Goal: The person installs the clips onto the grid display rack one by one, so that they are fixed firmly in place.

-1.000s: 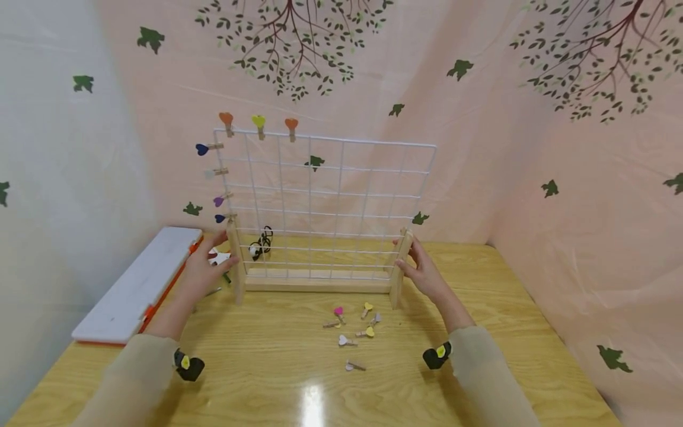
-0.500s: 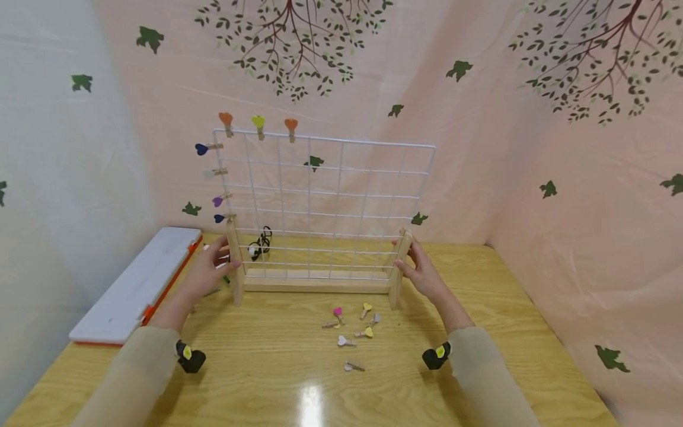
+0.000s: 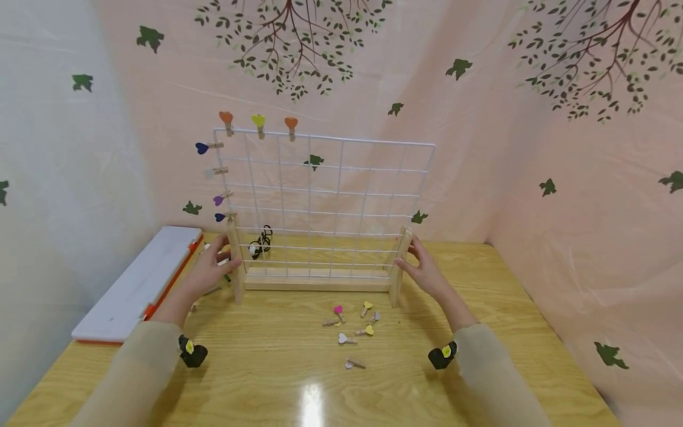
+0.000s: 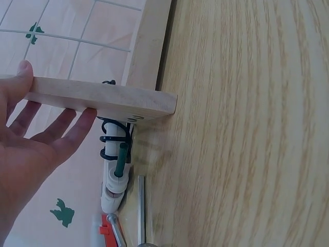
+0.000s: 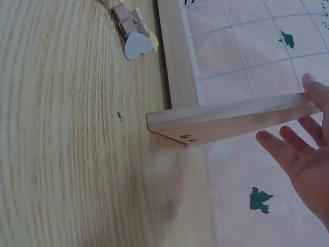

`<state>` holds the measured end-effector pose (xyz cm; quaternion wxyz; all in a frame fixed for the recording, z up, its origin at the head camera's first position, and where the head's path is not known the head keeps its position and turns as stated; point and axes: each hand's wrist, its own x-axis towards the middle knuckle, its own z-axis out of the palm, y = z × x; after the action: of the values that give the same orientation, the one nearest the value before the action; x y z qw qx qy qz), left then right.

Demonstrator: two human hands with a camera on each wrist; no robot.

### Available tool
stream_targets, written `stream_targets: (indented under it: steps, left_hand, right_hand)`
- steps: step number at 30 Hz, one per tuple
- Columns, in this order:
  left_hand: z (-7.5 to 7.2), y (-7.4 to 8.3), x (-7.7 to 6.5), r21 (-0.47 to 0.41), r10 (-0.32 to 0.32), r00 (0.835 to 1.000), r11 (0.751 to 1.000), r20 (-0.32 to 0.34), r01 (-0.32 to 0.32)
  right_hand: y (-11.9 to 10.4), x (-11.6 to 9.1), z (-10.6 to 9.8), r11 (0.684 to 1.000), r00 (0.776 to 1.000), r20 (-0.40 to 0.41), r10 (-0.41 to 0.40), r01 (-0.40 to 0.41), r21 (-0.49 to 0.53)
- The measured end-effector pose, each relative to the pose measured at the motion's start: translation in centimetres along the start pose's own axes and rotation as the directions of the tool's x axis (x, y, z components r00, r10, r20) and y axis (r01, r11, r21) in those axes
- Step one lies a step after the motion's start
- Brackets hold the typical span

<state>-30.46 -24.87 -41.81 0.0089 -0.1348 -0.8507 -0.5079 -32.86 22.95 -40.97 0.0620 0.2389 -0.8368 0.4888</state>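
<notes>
A white wire grid stands upright in a wooden stand. Heart clothespins hang along its edges: an orange one and a yellow one on top, navy and purple ones down the left side. My left hand grips the stand's left post, thumb on the front edge, fingers against the outer face. On the opposite side my right hand holds the right post between thumb and fingers; two of its fingertips stand off the wood in the right wrist view.
Several loose heart clothespins, among them a pink and a white one, lie before the stand. A white case with orange trim sits at left. Behind the grid is a black cable; a metal rod lies near the left post.
My left hand has shifted slightly right, with its fingers closer against the left post. The stand, the grid and the clothespins stay in place, and the right hand keeps its hold.
</notes>
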Motion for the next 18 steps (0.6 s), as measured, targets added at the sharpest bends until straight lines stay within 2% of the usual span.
stream_targets:
  steps: [6, 10, 14, 16, 18]
  left_hand:
    - [0.0, -0.2, 0.2, -0.047, 0.007, 1.000, 0.999, 0.012, -0.007]
    - [0.1, -0.2, 0.2, -0.071, 0.009, 1.000, 0.997, 0.022, -0.008]
    - [0.3, -0.2, 0.3, -0.064, 0.014, 1.000, 0.998, 0.010, -0.013]
    - [0.3, -0.2, 0.3, -0.056, 0.020, 1.000, 0.998, -0.003, -0.020]
    - [0.4, -0.1, 0.3, -0.048, 0.023, 1.000, 0.999, -0.014, -0.024]
  right_hand:
    - [-1.3, -1.3, -1.4, 0.993, 0.997, -0.078, -0.015, 0.006, -0.114]
    - [-4.2, -2.9, -1.8, 0.981, 0.995, -0.096, -0.005, -0.014, -0.193]
    - [-5.1, -4.2, -0.8, 0.955, 0.999, -0.033, -0.038, 0.027, -0.296]
    - [-4.7, -4.7, 0.2, 0.949, 0.998, 0.024, -0.062, 0.066, -0.307]
    - [-5.2, -5.4, 1.4, 0.955, 0.994, 0.090, -0.066, 0.089, -0.283]
